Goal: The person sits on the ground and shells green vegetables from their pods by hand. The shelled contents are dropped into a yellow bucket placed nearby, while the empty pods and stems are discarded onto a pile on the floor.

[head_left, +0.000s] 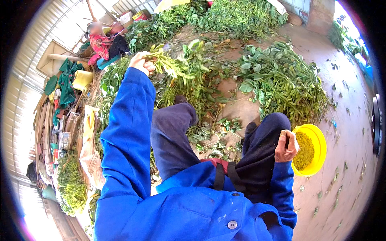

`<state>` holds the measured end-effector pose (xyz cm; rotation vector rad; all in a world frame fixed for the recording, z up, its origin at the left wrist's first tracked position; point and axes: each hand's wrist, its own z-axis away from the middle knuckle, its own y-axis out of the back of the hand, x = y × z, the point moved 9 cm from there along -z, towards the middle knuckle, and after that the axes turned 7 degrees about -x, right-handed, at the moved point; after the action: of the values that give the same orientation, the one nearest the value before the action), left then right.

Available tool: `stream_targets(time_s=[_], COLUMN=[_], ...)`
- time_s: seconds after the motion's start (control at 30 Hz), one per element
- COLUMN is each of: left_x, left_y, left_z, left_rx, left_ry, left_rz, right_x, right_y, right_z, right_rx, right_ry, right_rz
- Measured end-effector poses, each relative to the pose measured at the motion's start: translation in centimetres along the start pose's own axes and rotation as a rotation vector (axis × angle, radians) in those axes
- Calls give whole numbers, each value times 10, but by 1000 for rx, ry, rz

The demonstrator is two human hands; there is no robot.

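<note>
My left hand [141, 63] is raised at the upper left, its fingers closed around a leafy green plant stalk with pods [166, 63]; the plant blurs at its far end. On the right, my right hand [286, 146] is held by my knee with its fingers curled, at the near rim of a yellow bucket [321, 150]. Whether something small is between those fingers cannot be told. Green pods [303, 152] lie inside the bucket. A heap of podded plants [280, 81] rests on the floor beyond my right knee, and more stalks [187, 93] lie by my left foot.
Large plant heaps [241, 18] stand farther back. Another person [101, 45] in red sits at the upper left, near a yellow jerrycan [82, 80]. Sacks [90, 150] and wooden boards [45, 129] line the left. Loose leaves are scattered over the floor [328, 186] at the right.
</note>
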<state>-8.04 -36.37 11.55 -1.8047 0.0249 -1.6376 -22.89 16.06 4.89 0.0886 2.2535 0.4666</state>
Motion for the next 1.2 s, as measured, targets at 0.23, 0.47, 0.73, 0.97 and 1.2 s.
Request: stream_targets(time_s=[0.23,0.47,0.73,0.97,1.2], left_x=[216,269,173,57,-47], left_y=[-190,-210,-222,-229,-229], left_z=[94,170,118,83,68], left_rx=[-68,51,19,-101,-243], left_ry=[-774,-917,-608,-504,-349], left_rz=[-1580,-905,-982,-419,-327], right_x=[-1,1,-16,-32,-66], right_y=[-4,9,-1,-37,-107], right_z=[1,-7,0,0,-23], right_rx=[-1,17,-74,-370,-634], right_ry=[-2,40,30,-140,-427], right_rz=[-5,32,-11,-330,-720])
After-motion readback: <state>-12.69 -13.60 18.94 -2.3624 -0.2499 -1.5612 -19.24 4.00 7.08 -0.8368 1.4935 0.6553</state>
